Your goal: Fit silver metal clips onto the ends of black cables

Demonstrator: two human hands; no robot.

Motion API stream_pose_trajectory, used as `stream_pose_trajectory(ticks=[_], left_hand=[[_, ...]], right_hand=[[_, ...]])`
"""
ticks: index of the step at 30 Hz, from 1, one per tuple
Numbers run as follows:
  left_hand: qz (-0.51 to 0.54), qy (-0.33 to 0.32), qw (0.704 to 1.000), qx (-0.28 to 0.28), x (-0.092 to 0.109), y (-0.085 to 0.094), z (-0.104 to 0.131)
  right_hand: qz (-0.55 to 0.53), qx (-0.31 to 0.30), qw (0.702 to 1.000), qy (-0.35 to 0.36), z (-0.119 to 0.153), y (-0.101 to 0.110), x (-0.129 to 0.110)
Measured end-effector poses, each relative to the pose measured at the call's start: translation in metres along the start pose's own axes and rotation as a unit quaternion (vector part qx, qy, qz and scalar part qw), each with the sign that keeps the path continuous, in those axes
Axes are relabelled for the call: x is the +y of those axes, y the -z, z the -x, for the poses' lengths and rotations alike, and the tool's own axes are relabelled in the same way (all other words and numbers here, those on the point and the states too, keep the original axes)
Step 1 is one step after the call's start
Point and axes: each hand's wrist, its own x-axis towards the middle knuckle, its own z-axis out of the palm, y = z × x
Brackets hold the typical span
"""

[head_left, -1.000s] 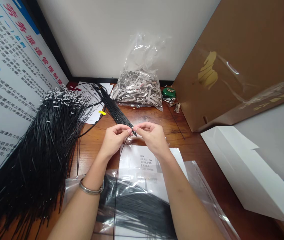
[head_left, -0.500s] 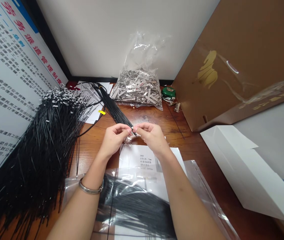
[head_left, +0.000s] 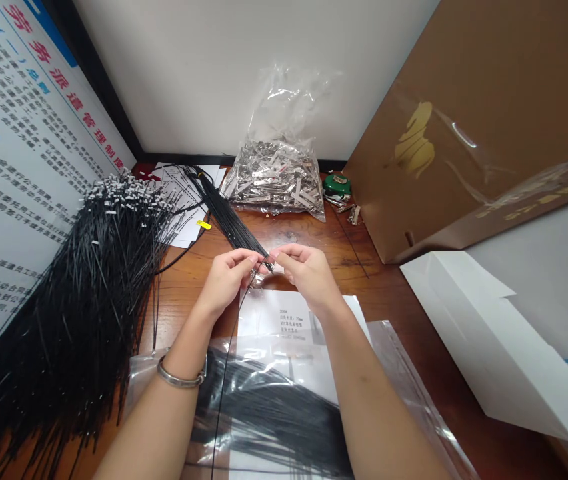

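While the L hand (head_left: 227, 277) pinches a thin, flexible black wire (head_left: 219, 407) trailing to approx. 6 o'clock, the R hand (head_left: 309, 273) has thumb & forefinger just beside the L fingertips; can't tell if they grip anything. At 12 o'clock: clear plastic bag (head_left: 284, 107) w/ heaped flat silver metal strips (head_left: 279, 180). At 6, under the forearms: 2nd clear plastic bag (head_left: 404, 373), lying flat, w/ long black wires (head_left: 284, 403) inside. Brown cardboard box w/ gold print (head_left: 489, 87) at 2, contents hidden. Long white box (head_left: 489, 340) betw. 3 & 4; can't see in.
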Motion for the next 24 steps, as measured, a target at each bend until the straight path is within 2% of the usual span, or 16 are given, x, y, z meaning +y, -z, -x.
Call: stream_pose_trajectory(ticks=[5, 9, 17, 24], left_hand=[[-0.01, 0.013, 0.999, -0.041, 0.0018, 0.0012, 0.002], [-0.013, 0.015, 0.999, -0.047, 0.0051, -0.0007, 0.0047], [-0.03, -0.008, 1.0, 0.004, 0.0051, -0.0032, 0.0038], [-0.097, -0.101, 0.989, 0.045, 0.0002, -0.0054, 0.004]], right_hand=[[-0.006, 0.001, 1.0, 0.0, 0.0012, 0.0009, -0.0027], [-0.011, -0.009, 1.0, 0.001, 0.002, 0.0013, -0.0031], [-0.009, -0.019, 1.0, -0.002, 0.0031, 0.0023, -0.0056], [-0.021, -0.006, 1.0, -0.01, 0.0028, 0.0022, -0.0062]])
